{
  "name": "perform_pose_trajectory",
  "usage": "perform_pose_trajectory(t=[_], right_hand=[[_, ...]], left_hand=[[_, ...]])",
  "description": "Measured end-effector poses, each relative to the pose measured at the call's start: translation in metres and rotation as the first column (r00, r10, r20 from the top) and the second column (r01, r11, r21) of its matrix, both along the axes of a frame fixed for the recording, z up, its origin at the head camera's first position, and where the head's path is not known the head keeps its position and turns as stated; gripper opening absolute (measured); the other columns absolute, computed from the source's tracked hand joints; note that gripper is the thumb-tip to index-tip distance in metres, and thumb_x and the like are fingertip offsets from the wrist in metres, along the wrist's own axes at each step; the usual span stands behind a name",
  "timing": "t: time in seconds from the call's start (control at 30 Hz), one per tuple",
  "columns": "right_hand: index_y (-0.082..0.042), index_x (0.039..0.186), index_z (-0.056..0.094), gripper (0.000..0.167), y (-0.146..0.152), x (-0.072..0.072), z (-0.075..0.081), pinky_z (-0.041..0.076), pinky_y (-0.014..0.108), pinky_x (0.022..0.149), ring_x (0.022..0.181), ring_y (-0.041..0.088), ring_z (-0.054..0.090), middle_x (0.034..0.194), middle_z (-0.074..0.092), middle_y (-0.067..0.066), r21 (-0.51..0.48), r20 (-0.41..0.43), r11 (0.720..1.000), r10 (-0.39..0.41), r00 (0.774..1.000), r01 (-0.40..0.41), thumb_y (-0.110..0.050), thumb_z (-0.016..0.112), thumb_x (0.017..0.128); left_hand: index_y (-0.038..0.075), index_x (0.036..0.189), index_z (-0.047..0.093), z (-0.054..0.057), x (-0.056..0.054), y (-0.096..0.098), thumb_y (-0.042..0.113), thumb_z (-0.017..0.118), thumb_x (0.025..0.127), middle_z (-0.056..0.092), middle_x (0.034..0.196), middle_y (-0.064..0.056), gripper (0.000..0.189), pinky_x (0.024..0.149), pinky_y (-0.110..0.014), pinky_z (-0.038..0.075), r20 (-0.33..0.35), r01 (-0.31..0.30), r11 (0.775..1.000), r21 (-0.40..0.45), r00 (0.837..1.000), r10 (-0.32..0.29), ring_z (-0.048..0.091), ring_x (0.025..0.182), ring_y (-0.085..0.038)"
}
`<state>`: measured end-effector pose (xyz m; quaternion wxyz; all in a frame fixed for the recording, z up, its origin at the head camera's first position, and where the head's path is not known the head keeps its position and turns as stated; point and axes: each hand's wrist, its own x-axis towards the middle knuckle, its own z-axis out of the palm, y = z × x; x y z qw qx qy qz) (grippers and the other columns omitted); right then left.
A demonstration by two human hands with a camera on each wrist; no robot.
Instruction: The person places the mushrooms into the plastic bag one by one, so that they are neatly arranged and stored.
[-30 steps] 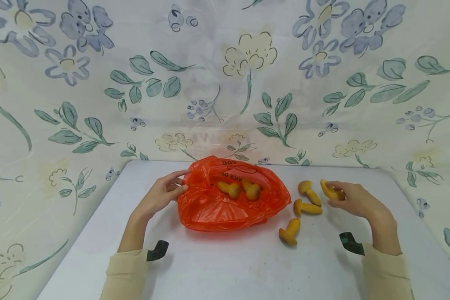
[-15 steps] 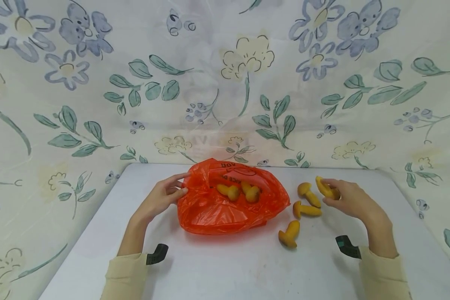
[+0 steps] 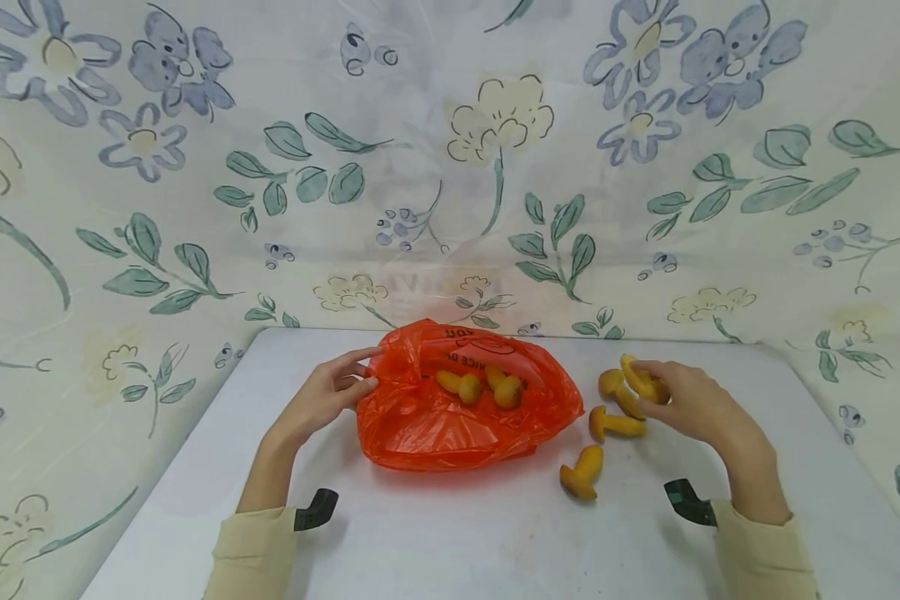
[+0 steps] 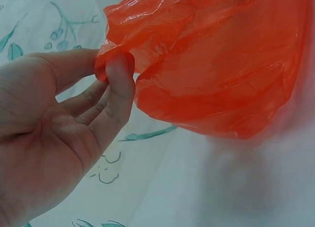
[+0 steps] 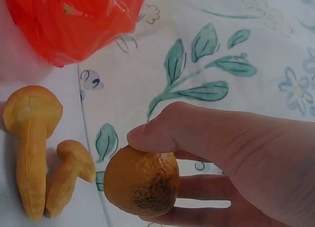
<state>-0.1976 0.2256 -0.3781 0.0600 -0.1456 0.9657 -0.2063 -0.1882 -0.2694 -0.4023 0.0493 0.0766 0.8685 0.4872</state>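
A red plastic bag (image 3: 442, 433) lies with its mouth facing the viewer, and two yellow-brown mushrooms (image 3: 468, 388) rest inside it. My left hand (image 3: 325, 395) pinches the bag's left edge between thumb and fingers; the left wrist view shows the red film (image 4: 211, 74) caught at the fingertips. On the right, my right hand (image 3: 693, 400) holds a mushroom (image 3: 642, 383) above the table. Its rounded brown cap with a dark patch (image 5: 142, 182) fills the right wrist view beside the thumb. The held mushroom overlaps part of a mushroom (image 3: 613, 386) behind it.
A mushroom (image 3: 617, 423) lies just right of the bag, and another mushroom (image 3: 582, 473) lies nearer the front. All rest on a white table (image 3: 450, 542). A floral cloth (image 3: 420, 167) hangs behind the table and at its sides.
My right hand has carried its mushroom leftward, toward the bag and over the mushroom at the back. The left hand and the bag stay nearly where they were.
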Motion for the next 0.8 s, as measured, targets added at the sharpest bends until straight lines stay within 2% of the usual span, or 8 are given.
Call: perform_pose_trajectory(t=[0.17, 0.43, 0.8], right_hand=[[-0.005, 0.140, 0.051, 0.058, -0.008, 0.001, 0.002, 0.055, 0.051, 0.088, 0.097, 0.027, 0.057, 0.121, 0.062, 0.019, 0.000, -0.004, 1.000, 0.013, 1.000, -0.013, -0.027, 0.070, 0.090], [-0.007, 0.140, 0.053, 0.057, -0.021, 0.003, 0.007, 0.052, 0.056, 0.094, 0.109, 0.033, 0.057, 0.129, 0.061, 0.019, -0.011, -0.022, 0.999, 0.048, 0.999, -0.048, -0.026, 0.071, 0.089], [-0.008, 0.139, 0.054, 0.056, -0.034, -0.002, 0.016, 0.057, 0.044, 0.083, 0.097, 0.024, 0.057, 0.113, 0.064, 0.012, 0.013, -0.032, 0.996, 0.090, 0.995, -0.090, -0.028, 0.070, 0.089]], left_hand=[[0.030, 0.143, 0.049, 0.000, -0.001, 0.000, 0.028, 0.063, 0.096, 0.063, 0.121, -0.013, 0.049, 0.081, -0.035, 0.060, -0.001, 0.001, 1.000, -0.015, 1.000, -0.001, 0.068, 0.101, -0.026], [0.031, 0.143, 0.049, -0.001, -0.002, 0.000, 0.030, 0.063, 0.096, 0.062, 0.123, -0.013, 0.049, 0.081, -0.035, 0.060, -0.006, 0.009, 1.000, -0.018, 1.000, -0.009, 0.068, 0.102, -0.026], [0.029, 0.143, 0.049, -0.001, -0.001, 0.001, 0.027, 0.062, 0.096, 0.062, 0.123, -0.014, 0.049, 0.080, -0.034, 0.060, 0.001, 0.018, 1.000, -0.002, 1.000, -0.018, 0.068, 0.101, -0.026]])
